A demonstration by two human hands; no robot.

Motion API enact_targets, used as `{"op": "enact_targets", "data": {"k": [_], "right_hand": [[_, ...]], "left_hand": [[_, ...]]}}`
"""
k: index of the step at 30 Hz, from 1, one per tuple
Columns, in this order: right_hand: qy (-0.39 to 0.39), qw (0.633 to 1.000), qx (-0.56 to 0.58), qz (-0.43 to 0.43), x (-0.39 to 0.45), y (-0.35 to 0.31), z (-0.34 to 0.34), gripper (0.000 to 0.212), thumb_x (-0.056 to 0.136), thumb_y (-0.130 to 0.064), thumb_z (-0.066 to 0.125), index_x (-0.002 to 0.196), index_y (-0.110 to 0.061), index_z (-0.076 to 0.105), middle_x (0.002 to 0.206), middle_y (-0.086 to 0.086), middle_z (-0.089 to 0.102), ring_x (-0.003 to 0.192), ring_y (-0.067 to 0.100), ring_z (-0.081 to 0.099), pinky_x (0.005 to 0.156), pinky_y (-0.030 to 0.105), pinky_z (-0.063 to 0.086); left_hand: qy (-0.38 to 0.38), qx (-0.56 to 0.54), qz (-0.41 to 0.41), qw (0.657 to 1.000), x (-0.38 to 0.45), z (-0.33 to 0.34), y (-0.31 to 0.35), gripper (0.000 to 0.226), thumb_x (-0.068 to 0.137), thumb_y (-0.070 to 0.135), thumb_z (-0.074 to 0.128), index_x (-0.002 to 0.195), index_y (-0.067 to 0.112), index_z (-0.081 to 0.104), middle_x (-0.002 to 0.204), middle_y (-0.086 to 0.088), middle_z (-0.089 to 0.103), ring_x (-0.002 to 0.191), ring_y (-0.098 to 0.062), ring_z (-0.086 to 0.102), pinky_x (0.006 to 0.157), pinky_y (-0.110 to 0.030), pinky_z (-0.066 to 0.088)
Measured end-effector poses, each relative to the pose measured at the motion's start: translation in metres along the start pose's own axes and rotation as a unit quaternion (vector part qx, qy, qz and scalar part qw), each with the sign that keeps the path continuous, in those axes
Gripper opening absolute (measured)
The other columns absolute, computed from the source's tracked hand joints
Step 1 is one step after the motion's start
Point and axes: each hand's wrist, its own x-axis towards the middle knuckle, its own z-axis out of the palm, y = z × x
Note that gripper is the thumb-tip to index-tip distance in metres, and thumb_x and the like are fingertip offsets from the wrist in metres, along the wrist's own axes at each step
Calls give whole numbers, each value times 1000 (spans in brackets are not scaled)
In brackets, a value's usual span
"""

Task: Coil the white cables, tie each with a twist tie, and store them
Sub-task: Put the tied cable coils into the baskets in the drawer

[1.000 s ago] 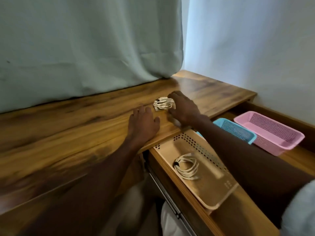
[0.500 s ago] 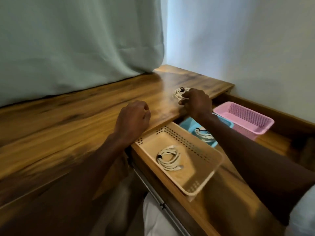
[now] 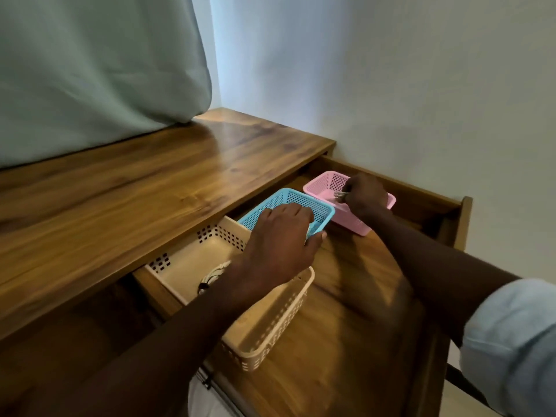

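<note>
Three baskets stand in an open wooden drawer (image 3: pixel 361 302). My right hand (image 3: pixel 365 195) holds a coiled white cable (image 3: pixel 340 194) low inside the pink basket (image 3: pixel 323 179) at the far end. Only a bit of that coil shows past my fingers. My left hand (image 3: pixel 278 245) grips the near corner of the blue basket (image 3: pixel 288 193), fingers curled over the rim and thumb outside. What lies in the blue basket is hidden by this hand. Another tied white coil (image 3: pixel 214 276) lies in the beige basket (image 3: pixel 270 335), partly under my left forearm.
The wooden desk top (image 3: pixel 150 191) runs along the left, above the drawer. A pale green curtain (image 3: pixel 90 70) hangs onto its far edge, and a white wall closes the right side. The drawer's raised side (image 3: pixel 463 218) stands just beyond the pink basket.
My right hand carried the coil off the desk top and down into the pink basket. My left hand left the desk edge and took hold of the blue basket. The view swung right.
</note>
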Motion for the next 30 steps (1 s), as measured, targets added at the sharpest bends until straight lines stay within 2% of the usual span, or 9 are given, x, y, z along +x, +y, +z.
{"op": "enact_targets", "data": {"k": [2,4,7,11,13,16,19,24,30], "right_hand": [[-36,999,-19,-3,2,5,3,33,84,-33,84,110,-12,79,115,8,76,87,24,70,71,39,62],[-30,999,-15,-19,0,6,0,34,89,-36,79,112,-12,79,117,8,76,87,23,69,68,35,59],[28,998,44,-36,-19,6,-30,30,97,-37,68,111,-13,81,110,7,79,76,15,62,56,22,40],[93,973,177,-111,-84,28,-93,33,103,-40,60,111,-15,79,104,1,78,87,15,68,70,29,53],[102,959,220,-145,-121,52,-107,30,105,-38,57,110,-16,77,106,-4,75,96,13,68,82,33,54],[106,943,282,-141,-147,79,-102,27,107,-31,54,119,-15,72,115,-4,73,110,12,66,94,38,55],[164,929,307,-127,-148,78,-99,26,109,-29,52,118,-15,71,113,-4,73,108,11,66,93,35,54],[196,926,313,-77,-130,61,-82,35,108,-39,47,118,-14,71,112,-1,73,106,14,65,92,40,54],[197,917,328,-113,-91,12,-43,34,108,-39,47,113,-17,71,109,-2,73,103,15,65,89,43,54]], "left_hand": [[-5,-2,0,1000,-2,3,7,44,100,55,52,128,22,61,125,3,66,113,-15,59,99,-38,46],[-16,-2,-1,1000,-4,5,16,47,100,57,52,130,22,60,127,2,65,115,-15,58,101,-38,46],[-46,3,-10,999,-7,7,39,58,98,65,47,137,23,54,140,0,58,129,-18,52,110,-43,42],[-140,-27,-35,989,-16,5,97,103,83,89,39,160,22,21,170,-8,16,158,-33,11,126,-56,17],[-190,-57,-45,979,-21,7,131,126,70,99,39,163,22,0,173,-8,-5,159,-34,-6,126,-59,6],[-243,-42,-26,969,-33,11,166,137,66,99,48,161,25,-16,169,-7,-26,156,-35,-22,124,-62,-3],[-224,36,-12,974,-41,19,166,133,72,87,58,159,22,-19,168,-10,-28,155,-38,-24,124,-64,-1],[-170,57,-68,981,-39,31,133,141,57,97,48,160,23,-13,171,-9,-19,156,-38,-19,122,-64,6],[-141,106,-147,973,-33,10,76,145,57,99,47,162,16,-10,170,-14,-18,155,-39,-20,123,-62,-3]]}}
